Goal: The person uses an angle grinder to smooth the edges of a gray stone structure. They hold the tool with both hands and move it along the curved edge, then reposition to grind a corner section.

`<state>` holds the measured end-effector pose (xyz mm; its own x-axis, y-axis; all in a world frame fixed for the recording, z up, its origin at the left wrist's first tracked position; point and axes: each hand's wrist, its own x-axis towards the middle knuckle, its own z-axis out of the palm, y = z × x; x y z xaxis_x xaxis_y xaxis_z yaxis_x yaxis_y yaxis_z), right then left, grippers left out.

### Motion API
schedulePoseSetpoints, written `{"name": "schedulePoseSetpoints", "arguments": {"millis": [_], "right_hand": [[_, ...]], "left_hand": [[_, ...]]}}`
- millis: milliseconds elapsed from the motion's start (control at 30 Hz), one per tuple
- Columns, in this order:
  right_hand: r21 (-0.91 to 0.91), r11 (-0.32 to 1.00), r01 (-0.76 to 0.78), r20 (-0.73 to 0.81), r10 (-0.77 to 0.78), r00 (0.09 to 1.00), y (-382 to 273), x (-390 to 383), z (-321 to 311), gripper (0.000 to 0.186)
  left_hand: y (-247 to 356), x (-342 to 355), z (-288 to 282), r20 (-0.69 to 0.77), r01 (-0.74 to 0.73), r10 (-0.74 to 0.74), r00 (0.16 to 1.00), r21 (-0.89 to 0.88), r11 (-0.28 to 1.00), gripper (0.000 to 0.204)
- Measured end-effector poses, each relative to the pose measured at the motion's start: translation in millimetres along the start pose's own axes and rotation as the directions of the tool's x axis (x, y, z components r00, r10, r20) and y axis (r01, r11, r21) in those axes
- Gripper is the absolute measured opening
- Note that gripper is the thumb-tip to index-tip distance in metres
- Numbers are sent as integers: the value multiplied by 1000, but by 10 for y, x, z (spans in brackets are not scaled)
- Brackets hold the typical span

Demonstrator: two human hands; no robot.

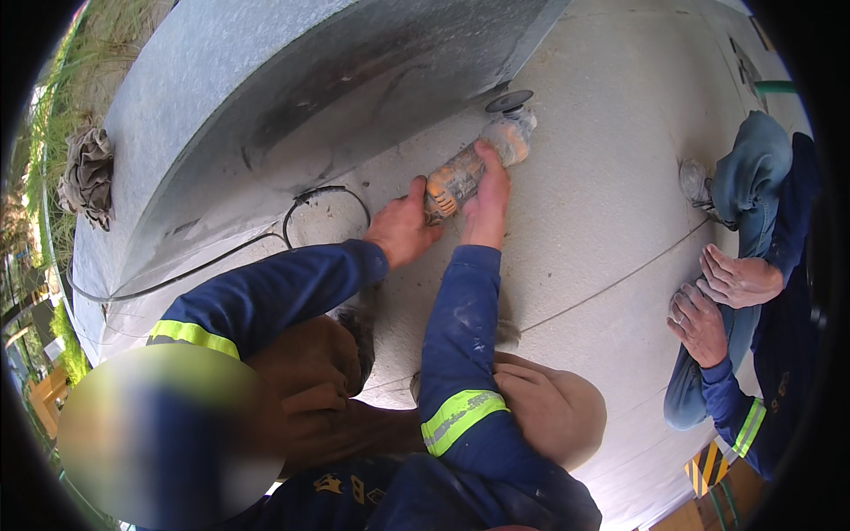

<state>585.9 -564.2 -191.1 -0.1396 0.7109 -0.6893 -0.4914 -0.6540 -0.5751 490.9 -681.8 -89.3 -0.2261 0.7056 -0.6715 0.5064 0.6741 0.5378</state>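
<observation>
A dusty orange angle grinder point(456, 184) lies slantwise across my two hands. Around its rear end, by the cord, my left hand point(403, 227) is closed. My right hand point(489, 200) grips the body farther forward, its thumb near the grey, dust-coated head. The dark round disc point(509, 101) sits at the far end, close to the lower edge of a grey slab point(354, 97); I cannot tell whether they touch. A black power cord point(208, 264) loops beside the slab and runs left.
At right a co-worker in dark blue sits or crouches, hands point(722, 296) close together. A crumpled brown cloth point(87, 177) rests at the slab's left edge, near grass. A thin groove point(620, 280) crosses the pale concrete floor point(584, 177). A yellow-black striped panel point(707, 468) stands lower right.
</observation>
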Motion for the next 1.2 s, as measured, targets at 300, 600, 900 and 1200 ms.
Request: {"name": "schedulePoseSetpoints", "arguments": {"millis": [300, 600, 900, 1200], "right_hand": [[-5, 999, -43, -31, 43, 999, 51, 108, -61, 45], [27, 998, -62, 6, 62, 998, 52, 107, -30, 47], [41, 999, -17, 30, 16, 999, -41, -10, 14, 45], [-14, 999, 32, -21, -32, 999, -42, -45, 11, 36]], "left_hand": [[-31, 129, 66, 10, 34, -34, 999, 11, 999, 81], [-93, 151, 60, -2, 14, -14, 1000, 0, 1000, 81], [18, -27, -31, -27, -12, 12, 1000, 15, 1000, 83], [1, -65, 31, -40, -12, 12, 999, 3, 1000, 83]]}}
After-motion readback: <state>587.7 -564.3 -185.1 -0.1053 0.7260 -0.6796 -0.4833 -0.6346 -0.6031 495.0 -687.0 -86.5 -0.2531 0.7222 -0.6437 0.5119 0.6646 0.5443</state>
